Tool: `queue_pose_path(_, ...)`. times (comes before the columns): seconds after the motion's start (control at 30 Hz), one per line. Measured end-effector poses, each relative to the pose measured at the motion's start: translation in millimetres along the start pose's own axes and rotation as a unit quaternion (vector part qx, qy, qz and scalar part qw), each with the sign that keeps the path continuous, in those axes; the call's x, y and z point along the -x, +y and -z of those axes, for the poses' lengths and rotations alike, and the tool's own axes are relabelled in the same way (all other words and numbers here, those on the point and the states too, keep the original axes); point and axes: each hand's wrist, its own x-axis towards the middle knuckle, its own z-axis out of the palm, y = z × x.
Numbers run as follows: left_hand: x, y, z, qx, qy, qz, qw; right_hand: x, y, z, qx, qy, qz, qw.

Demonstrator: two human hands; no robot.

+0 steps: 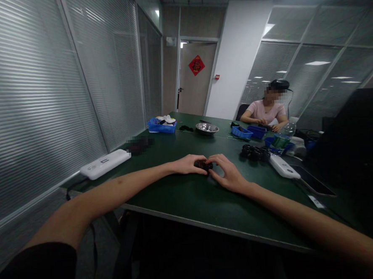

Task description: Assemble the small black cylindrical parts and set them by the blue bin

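Just above the table, my left hand (187, 164) grips a small black part (203, 165) between thumb and fingers. From the other side, my right hand (229, 174) curls its thumb and fingertips around the same part. Its exact kind is too dark and small to make out. Both hands rest low over the green table (177, 203), near its middle. Beyond my right hand lies a cluster of black round pieces (253, 152).
A white power bank (107, 163) lies left; another white device (283, 166) and a phone (313, 180) lie right. Further back are a steel bowl (207, 129), a filled blue basket (162, 126), blue trays (242, 132) and a bottle (284, 137). A person (267, 109) sits across.
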Motion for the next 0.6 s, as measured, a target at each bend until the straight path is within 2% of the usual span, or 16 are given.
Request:
queue_pose_path(0.23,-0.8,-7.7,0.3,-0.002,0.001,0.006,1.000,0.1,-1.2,1.2,0.002,-0.012,0.010,1.000)
queue_pose_path(0.6,-1.2,-6.8,-0.8,0.004,0.005,-0.005,1.000,0.8,3.5,-0.3,0.002,-0.009,0.030,1.000)
